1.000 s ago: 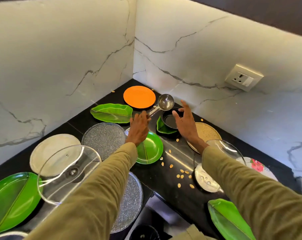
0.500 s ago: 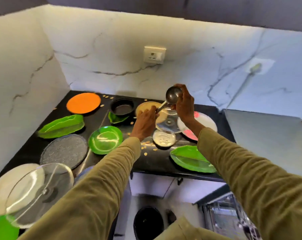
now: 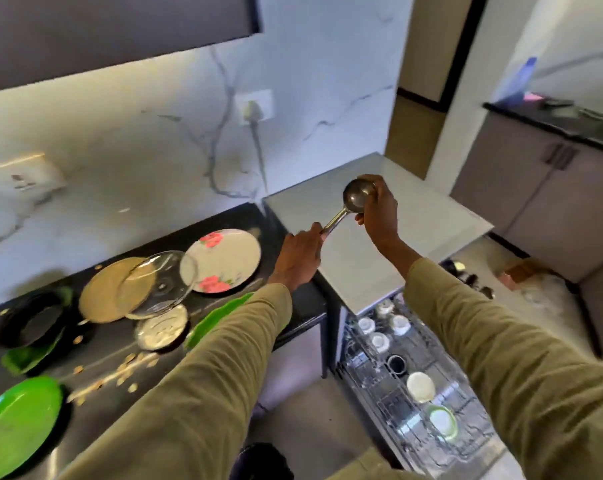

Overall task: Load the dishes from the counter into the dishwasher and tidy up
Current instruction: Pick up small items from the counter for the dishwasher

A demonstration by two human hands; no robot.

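Currently both hands are on one steel ladle, held in the air over the white counter section that sits right of the black counter. Left hand is curled round the lower end of the handle; right hand wraps the bowl from the far side, fingers over its rim, thumb below. Ladle is tilted, bowl up and right, handle running down-left between the hands. Both sleeves are olive. Below the right forearm the dishwasher rack is pulled out, with several small white cups toward the back, a dark cup near the middle, a white round dish and a green-rimmed bowl nearer the front. On the black counter left of the hands: a white plate with pink flowers, just beside it a clear glass lid lying tilted over a tan plate, a small steel plate touching the lid's near edge, and a green leaf-shaped plate partly hidden under the left sleeve. Further left, a black bowl sits on another green leaf-shaped dish, and a round green plate is at the bottom-left corner. Scattered seeds or crumbs lie on the counter between these; too blurred to tell which. A wall socket with a plugged-in cord is on the marble backsplash.
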